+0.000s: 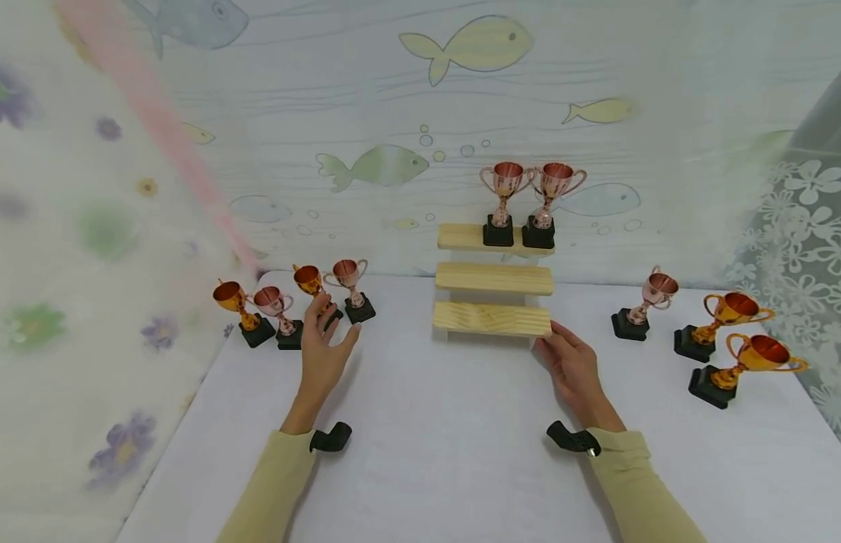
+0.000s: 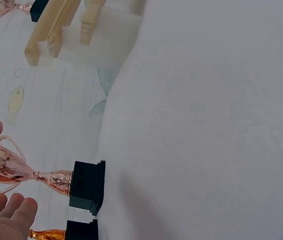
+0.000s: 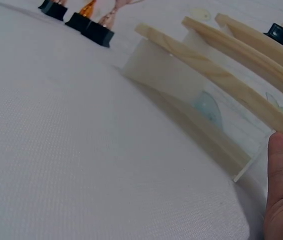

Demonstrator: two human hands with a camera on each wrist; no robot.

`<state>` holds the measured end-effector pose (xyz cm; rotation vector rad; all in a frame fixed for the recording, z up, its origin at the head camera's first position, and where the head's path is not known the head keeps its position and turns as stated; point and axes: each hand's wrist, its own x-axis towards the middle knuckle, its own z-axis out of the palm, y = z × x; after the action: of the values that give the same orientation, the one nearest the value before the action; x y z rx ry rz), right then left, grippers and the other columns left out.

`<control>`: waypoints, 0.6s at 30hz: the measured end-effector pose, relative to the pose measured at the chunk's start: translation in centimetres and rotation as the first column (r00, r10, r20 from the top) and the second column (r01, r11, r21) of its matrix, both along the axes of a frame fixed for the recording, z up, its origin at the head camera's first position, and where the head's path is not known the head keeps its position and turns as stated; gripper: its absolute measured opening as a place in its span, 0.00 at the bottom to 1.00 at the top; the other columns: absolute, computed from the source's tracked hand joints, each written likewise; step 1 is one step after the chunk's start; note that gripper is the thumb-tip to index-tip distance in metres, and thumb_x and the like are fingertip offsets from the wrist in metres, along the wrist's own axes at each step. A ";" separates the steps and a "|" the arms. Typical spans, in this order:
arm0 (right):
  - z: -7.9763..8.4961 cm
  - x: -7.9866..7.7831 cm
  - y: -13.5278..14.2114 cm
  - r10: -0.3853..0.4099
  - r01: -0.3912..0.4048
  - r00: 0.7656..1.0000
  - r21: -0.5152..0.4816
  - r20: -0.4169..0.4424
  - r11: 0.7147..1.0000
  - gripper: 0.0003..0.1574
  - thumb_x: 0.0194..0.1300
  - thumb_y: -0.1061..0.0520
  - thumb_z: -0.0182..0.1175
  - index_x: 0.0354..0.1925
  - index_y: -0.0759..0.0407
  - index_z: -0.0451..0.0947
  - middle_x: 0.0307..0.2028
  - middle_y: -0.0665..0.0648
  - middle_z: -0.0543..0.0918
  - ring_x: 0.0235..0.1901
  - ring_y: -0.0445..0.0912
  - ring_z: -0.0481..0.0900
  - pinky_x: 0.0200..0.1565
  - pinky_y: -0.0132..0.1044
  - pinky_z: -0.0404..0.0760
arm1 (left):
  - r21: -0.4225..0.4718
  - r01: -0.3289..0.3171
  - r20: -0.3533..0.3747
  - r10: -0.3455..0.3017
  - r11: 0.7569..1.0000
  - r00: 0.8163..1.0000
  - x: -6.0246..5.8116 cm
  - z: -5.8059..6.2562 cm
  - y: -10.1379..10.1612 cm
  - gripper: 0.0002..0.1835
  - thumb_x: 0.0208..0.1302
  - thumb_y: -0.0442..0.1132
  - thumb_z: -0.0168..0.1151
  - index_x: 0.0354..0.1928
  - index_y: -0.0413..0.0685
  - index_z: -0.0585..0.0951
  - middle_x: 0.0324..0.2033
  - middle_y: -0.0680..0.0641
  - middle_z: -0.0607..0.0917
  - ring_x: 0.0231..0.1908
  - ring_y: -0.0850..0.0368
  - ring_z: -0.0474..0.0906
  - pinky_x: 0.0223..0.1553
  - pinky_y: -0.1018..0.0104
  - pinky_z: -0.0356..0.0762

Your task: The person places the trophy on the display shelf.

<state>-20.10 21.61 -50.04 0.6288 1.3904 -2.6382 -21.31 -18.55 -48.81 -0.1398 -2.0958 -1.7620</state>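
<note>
My left hand [image 1: 323, 362] reaches in among small trophy cups at the left, thumb and fingers spread apart. Between thumb and fingers in the left wrist view stands a rose-gold trophy [image 2: 11, 167] on a black base, with a gap visible around its cup. A gold trophy [image 1: 308, 280] is partly hidden behind the fingers. My right hand [image 1: 575, 369] holds the right end of a three-step display shelf [image 1: 491, 318], its fingers at the lowest wooden board and the clear side panel [image 3: 256, 160]. Two rose-gold trophies [image 1: 507, 181] stand side by side on the top step.
Farther left stand another gold trophy [image 1: 231, 296] and a rose-gold trophy [image 1: 274, 302]. On the right are a rose-gold trophy [image 1: 658, 290] and two gold trophies [image 1: 735, 308]. A white cloth [image 1: 447, 452] covers the table, and a fish-patterned curtain [image 1: 366, 90] hangs behind.
</note>
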 end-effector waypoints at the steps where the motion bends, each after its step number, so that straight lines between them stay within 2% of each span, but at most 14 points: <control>1: 0.0 0.0 0.0 0.000 0.001 1.000 -0.004 0.003 1.000 0.19 0.76 0.65 0.54 0.62 0.57 0.70 0.47 0.46 0.83 0.48 0.35 0.84 0.57 0.27 0.80 | 0.008 0.001 0.001 -0.001 1.000 1.000 -0.3 -0.1 0.2 0.43 0.65 0.27 0.68 0.77 0.40 0.56 0.73 0.41 0.62 0.73 0.41 0.61 0.74 0.45 0.61; 5: -0.1 0.0 0.1 0.000 0.001 1.000 -0.018 0.016 1.000 0.25 0.76 0.65 0.54 0.67 0.59 0.67 0.50 0.48 0.81 0.48 0.36 0.84 0.57 0.27 0.80 | 0.034 -0.023 -0.004 0.023 0.999 1.000 -1.3 -0.5 0.8 0.44 0.66 0.29 0.68 0.78 0.41 0.54 0.74 0.40 0.60 0.74 0.44 0.60 0.75 0.45 0.58; 10: 0.0 -0.1 0.0 0.005 -0.005 1.000 -0.010 0.012 1.000 0.32 0.76 0.65 0.53 0.74 0.61 0.60 0.53 0.49 0.78 0.49 0.36 0.84 0.57 0.27 0.80 | 0.099 -0.047 -0.038 0.051 0.994 0.998 -2.0 -0.8 1.6 0.44 0.66 0.30 0.67 0.78 0.40 0.54 0.73 0.35 0.62 0.73 0.37 0.60 0.74 0.41 0.58; 13: -0.1 -0.1 0.0 0.007 -0.006 1.000 -0.010 0.008 1.000 0.33 0.76 0.65 0.53 0.75 0.62 0.59 0.53 0.49 0.79 0.49 0.36 0.84 0.57 0.27 0.80 | 0.125 -0.052 -0.063 0.060 0.991 0.996 -2.4 -0.7 1.9 0.43 0.66 0.31 0.67 0.77 0.39 0.56 0.72 0.36 0.63 0.72 0.36 0.61 0.74 0.40 0.58; 18: -0.2 0.0 0.0 0.002 -0.002 1.000 -0.012 0.005 1.000 0.30 0.76 0.65 0.53 0.72 0.61 0.63 0.50 0.48 0.81 0.49 0.36 0.84 0.57 0.27 0.80 | 0.130 -0.107 -0.080 0.118 0.986 0.990 -3.1 -0.8 2.4 0.40 0.66 0.30 0.67 0.76 0.39 0.59 0.71 0.37 0.66 0.72 0.41 0.64 0.74 0.45 0.61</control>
<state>-20.13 21.61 -50.21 0.6320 1.3722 -2.6399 -24.42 -16.20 -49.62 -0.0609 -1.8875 -1.7815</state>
